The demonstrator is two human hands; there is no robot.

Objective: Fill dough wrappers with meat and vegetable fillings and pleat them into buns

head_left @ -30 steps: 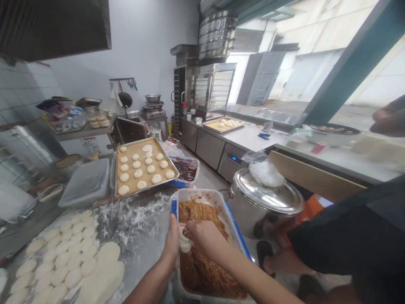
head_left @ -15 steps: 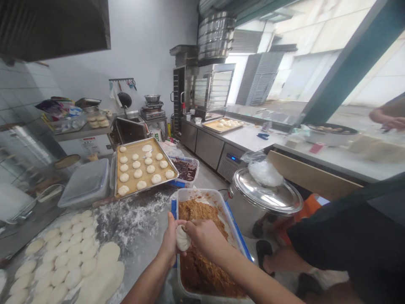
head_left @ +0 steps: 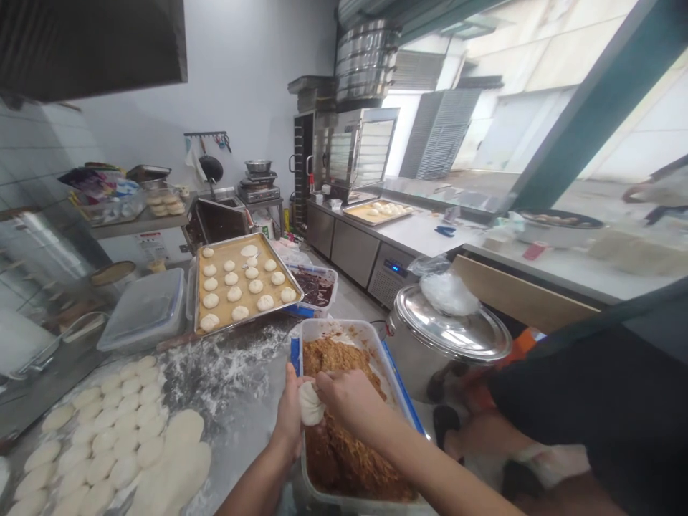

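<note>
Above one filling tub (head_left: 333,328), two hands (head_left: 344,398) together, clamped on one dough ball (head_left: 310,403).

A pale grey wall (head_left: 241,93) meets white tiles (head_left: 32,150) at the left, beneath a dark range hood (head_left: 80,43). Steel under-counter cabinets (head_left: 349,247) run along a stainless surface (head_left: 413,233) above a grey floor (head_left: 347,290). Beyond a teal pillar (head_left: 596,115), grey louvered shutters (head_left: 441,132) and wide glazing (head_left: 537,93) let in bright daylight.
</note>
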